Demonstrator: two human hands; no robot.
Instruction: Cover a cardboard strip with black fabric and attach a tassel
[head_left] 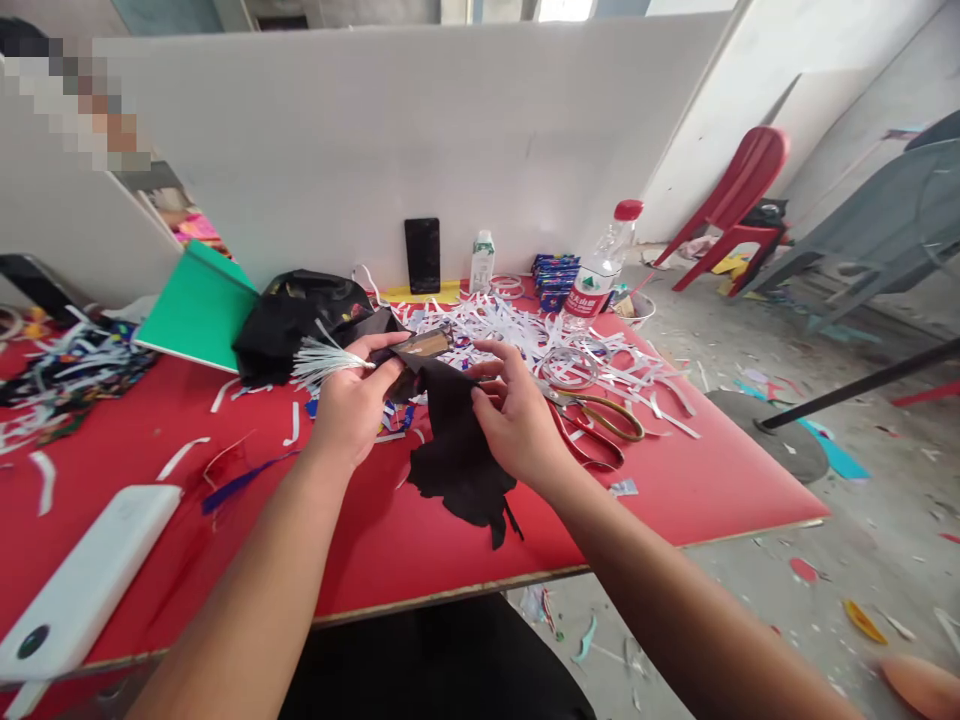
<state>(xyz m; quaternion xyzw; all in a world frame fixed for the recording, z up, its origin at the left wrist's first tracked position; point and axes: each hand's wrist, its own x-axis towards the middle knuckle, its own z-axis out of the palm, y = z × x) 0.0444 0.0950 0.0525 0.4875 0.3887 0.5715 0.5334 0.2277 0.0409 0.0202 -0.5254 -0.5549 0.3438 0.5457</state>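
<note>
Limp, light black fabric scrap [457, 450] pinched at its top edge by left hand [352, 405] and right hand [514, 420] above red desk [675, 480], likely floppy, best gripped near edges.

upper left: pixelated patch [75, 100] unreadable to you | lower left: your white device [82, 580] cut by edge | centre: black cloth [457, 450] partly behind your hands
</note>
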